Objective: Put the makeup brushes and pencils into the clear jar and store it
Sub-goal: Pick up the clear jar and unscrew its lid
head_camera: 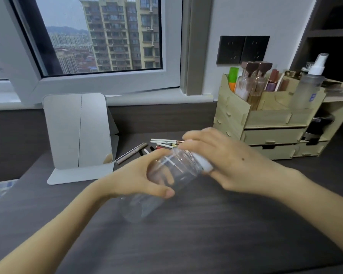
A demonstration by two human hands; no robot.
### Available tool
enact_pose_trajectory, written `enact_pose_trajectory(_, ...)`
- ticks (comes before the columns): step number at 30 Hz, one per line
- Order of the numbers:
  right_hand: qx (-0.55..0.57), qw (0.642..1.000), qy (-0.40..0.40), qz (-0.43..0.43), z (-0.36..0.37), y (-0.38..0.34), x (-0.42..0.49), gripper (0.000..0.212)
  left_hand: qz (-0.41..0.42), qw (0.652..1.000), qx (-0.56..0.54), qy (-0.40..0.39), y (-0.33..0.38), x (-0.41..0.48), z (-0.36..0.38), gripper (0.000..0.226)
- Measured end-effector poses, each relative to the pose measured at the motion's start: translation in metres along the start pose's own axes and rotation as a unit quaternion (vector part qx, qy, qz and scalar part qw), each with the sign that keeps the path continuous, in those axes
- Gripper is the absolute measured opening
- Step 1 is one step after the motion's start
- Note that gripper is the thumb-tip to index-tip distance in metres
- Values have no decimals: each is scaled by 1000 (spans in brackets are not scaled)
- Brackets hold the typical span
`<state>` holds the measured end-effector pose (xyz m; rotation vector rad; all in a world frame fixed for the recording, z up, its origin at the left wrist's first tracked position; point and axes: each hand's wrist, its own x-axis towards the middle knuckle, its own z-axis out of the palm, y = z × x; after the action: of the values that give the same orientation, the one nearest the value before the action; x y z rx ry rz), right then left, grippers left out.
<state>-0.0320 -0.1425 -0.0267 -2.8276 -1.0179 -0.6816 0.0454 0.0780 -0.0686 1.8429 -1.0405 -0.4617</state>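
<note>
Clear jar [172, 173] tilts above the bench [206, 234], left hand [139, 177] clasping its body, right hand [222, 159] clamped on its white lid [203, 162].

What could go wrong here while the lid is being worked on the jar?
1. The clear jar is held tilted in mid-air above the desk; if the left hand slips on the smooth plastic, it may drop.
2. The right hand covers the white lid, which could fall and roll once freed.
3. The pencils and brushes lie loose just behind the hands, so a careless move might scatter them.
</note>
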Motion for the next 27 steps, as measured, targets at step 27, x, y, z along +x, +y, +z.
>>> enact_pose_trajectory(27, -75, 937, -20, 340, 140, 52, 21, 31, 9, 804, 227, 550, -85, -3, -1, 86)
